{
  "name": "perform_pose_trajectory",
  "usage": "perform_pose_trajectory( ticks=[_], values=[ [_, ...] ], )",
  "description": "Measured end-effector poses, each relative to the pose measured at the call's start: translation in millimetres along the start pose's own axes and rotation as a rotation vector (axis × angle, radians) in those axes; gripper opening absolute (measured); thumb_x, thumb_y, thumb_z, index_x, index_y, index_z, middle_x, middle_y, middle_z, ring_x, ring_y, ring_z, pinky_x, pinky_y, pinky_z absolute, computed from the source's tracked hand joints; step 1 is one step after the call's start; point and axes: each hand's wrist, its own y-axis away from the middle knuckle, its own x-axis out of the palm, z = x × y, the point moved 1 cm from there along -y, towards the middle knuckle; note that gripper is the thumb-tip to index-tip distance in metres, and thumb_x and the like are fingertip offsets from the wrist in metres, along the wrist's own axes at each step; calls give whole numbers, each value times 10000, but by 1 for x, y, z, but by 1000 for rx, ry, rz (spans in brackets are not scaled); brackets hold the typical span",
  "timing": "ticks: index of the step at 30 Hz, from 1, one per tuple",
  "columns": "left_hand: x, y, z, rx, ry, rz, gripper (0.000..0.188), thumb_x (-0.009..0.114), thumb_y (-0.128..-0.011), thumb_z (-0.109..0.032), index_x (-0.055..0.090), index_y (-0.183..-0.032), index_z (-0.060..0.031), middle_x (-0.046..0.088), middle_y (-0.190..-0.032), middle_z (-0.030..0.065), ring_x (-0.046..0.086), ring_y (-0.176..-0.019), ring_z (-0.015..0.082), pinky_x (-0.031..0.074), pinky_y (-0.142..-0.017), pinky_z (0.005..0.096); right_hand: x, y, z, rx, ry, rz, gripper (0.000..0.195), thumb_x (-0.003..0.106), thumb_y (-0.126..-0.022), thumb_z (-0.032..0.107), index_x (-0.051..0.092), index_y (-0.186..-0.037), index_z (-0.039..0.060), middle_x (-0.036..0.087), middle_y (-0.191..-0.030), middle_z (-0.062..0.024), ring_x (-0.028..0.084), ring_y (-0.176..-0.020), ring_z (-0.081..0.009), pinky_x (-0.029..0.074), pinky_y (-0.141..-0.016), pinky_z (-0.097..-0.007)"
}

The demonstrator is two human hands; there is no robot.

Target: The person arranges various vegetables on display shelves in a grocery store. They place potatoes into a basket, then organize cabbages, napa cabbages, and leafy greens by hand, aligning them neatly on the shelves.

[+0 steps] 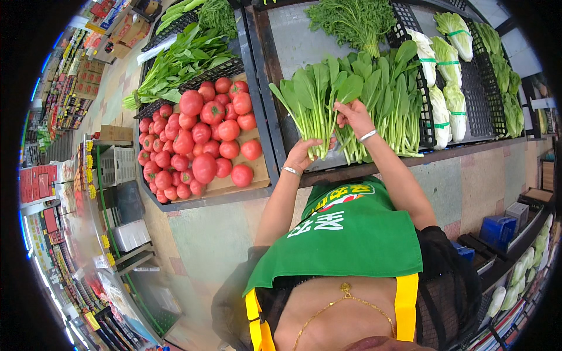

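Note:
A bunch of leafy greens with pale stems [317, 109] stands fanned out over the front of the metal display tray [287, 48]. My left hand [304, 152] grips its stem ends low down. My right hand [354, 117] is at the bunch's right side, its thumb and forefinger pinched at a leaf or stalk; the exact contact is hard to see. More greens of the same kind [395, 105] lie just right of my right hand. Behind them rests a bundle of feathery greens [355, 22].
Left of the tray, a bin holds tomatoes [204, 134], with leafy stalks [180, 66] behind. On the right, a black plastic crate [480, 96] holds napa cabbages [448, 63] bound with green tape. The tray's dark front edge [342, 174] runs under my forearms.

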Motion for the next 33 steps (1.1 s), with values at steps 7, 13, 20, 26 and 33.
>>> perform_pose_trajectory(
  ticks=[7,13,20,26,33],
  values=[
    [8,-2,1,-2,55,34,497,551,-775,-70,413,-1231,72,550,-1149,198,570,-1033,314,463,-912,389,2,8,-20,72,-16,21,112,593,-839,102,534,-892,22,555,-643,-17,528,-472,-97,450,-413,-218],
    [6,-2,3,-24,56,-129,357,572,-778,-20,502,-1123,42,609,-992,156,622,-863,258,528,-753,362,2,16,-24,-7,44,67,98,585,-827,34,493,-853,14,581,-691,-66,567,-533,-114,496,-445,-250],
    [13,-4,9,73,-90,-245,299,611,-754,12,544,-1045,28,625,-931,120,631,-797,208,539,-681,325,9,39,-27,-105,23,72,119,594,-803,-15,476,-820,-4,598,-703,-91,608,-584,-153,534,-489,-274],
    [17,-4,4,67,-79,-304,262,623,-765,-42,574,-997,69,640,-924,148,630,-831,226,525,-740,318,-1,77,-12,-136,-37,96,106,623,-803,19,531,-840,-19,628,-781,-116,646,-662,-186,556,-592,-296],
    [64,-12,-6,166,-107,-270,308,567,-766,13,497,-1065,34,586,-881,96,596,-750,194,536,-686,330,-21,105,1,-242,-208,94,50,605,-822,12,559,-830,-7,617,-850,-118,635,-725,-176,545,-676,-307]
  ],
)
